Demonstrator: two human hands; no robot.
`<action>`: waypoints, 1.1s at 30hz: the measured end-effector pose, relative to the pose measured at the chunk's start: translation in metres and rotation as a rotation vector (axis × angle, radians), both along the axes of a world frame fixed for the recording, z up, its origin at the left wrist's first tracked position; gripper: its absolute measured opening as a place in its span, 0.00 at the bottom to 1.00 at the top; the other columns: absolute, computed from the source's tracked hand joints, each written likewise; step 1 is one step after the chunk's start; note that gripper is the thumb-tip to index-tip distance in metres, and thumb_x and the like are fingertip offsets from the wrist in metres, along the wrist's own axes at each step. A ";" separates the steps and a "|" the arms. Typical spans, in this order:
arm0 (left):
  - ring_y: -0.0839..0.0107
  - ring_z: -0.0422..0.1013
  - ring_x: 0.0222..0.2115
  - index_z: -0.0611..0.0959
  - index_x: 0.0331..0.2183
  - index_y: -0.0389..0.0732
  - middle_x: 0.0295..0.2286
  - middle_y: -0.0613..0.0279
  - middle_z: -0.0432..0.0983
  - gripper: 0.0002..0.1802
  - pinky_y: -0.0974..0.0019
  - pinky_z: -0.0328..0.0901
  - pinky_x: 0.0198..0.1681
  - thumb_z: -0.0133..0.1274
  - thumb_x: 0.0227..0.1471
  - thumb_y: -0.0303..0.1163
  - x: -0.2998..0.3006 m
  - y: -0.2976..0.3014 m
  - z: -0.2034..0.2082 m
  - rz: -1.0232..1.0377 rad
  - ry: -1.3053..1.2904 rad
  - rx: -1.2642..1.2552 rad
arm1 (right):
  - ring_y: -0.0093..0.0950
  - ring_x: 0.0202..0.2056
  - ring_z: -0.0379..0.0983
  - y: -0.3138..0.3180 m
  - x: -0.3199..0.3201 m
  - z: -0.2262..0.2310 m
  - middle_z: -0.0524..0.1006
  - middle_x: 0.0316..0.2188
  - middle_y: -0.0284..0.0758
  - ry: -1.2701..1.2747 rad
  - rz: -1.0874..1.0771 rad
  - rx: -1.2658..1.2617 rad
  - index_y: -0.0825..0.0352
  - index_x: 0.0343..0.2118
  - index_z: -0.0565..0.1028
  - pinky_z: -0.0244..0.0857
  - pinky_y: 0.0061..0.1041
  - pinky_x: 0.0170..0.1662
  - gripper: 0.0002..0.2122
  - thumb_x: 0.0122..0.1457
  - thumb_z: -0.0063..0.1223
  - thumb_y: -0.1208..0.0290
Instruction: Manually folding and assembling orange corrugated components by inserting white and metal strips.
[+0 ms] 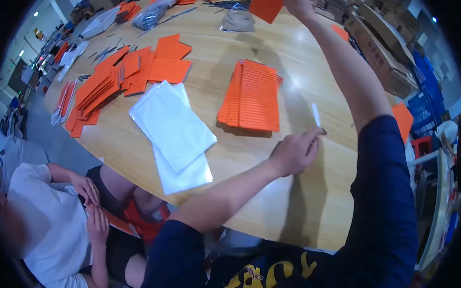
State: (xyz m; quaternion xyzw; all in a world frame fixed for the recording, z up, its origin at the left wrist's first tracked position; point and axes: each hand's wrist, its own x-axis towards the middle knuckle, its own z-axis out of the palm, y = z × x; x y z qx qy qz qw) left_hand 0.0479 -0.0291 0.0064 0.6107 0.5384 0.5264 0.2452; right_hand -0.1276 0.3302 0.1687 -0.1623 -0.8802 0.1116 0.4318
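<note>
My left hand (296, 152) is closed over the wood-topped table, its fingertips pinching a slim white strip (315, 115) that points away from me. A small dark bit shows at the fingertips. At the far edge of the view, my right hand (300, 5) grips a flat orange piece (266, 5) by its right side; part of the piece is cut off by the frame. Between my arms and the far side lies a neat stack of orange ribbed pieces (258, 96). Left of that stack, white plastic bags (174, 126) overlap, one on top of another.
A loose heap of orange pieces (102, 87) spreads over the table's left. Farther off are clear plastic bags (238, 21), thin dark strips and a white tray (100, 22). A seated person (52, 213) holds an orange piece at left. Cardboard boxes (381, 53) stand beyond the right edge.
</note>
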 end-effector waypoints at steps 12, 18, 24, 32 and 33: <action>0.52 0.73 0.22 0.75 0.39 0.40 0.25 0.53 0.77 0.10 0.55 0.64 0.26 0.51 0.53 0.27 -0.008 -0.003 -0.012 0.049 0.092 0.175 | 0.46 0.38 0.77 0.072 -0.250 -0.105 0.80 0.38 0.43 -0.211 -0.108 -0.015 0.63 0.46 0.70 0.69 0.41 0.41 0.14 0.56 0.53 0.77; 0.52 0.71 0.20 0.74 0.38 0.40 0.25 0.52 0.76 0.10 0.55 0.64 0.25 0.52 0.52 0.26 -0.011 0.001 -0.010 0.052 0.135 0.124 | 0.46 0.36 0.76 0.094 -0.246 -0.108 0.80 0.36 0.42 -0.159 -0.192 -0.109 0.61 0.45 0.71 0.69 0.40 0.40 0.12 0.56 0.52 0.76; 0.52 0.71 0.20 0.75 0.40 0.41 0.23 0.53 0.76 0.12 0.54 0.64 0.25 0.53 0.51 0.24 -0.011 0.000 -0.011 0.048 0.149 0.100 | 0.43 0.33 0.75 0.100 -0.231 -0.118 0.79 0.33 0.41 -0.188 -0.143 -0.099 0.61 0.42 0.73 0.68 0.39 0.38 0.10 0.57 0.50 0.75; 0.53 0.74 0.22 0.77 0.43 0.43 0.24 0.55 0.77 0.14 0.55 0.65 0.26 0.52 0.52 0.26 -0.009 -0.011 -0.012 0.137 0.081 0.124 | 0.36 0.30 0.74 -0.018 -0.095 -0.080 0.78 0.30 0.38 -0.189 -0.139 -0.154 0.63 0.39 0.75 0.67 0.35 0.36 0.08 0.57 0.51 0.77; 0.55 0.73 0.22 0.78 0.43 0.42 0.24 0.56 0.78 0.14 0.56 0.65 0.26 0.52 0.52 0.25 -0.011 -0.014 -0.017 0.197 0.089 0.097 | 0.35 0.29 0.74 -0.054 -0.063 -0.067 0.77 0.29 0.37 -0.127 -0.067 -0.244 0.65 0.38 0.75 0.68 0.33 0.35 0.07 0.57 0.51 0.78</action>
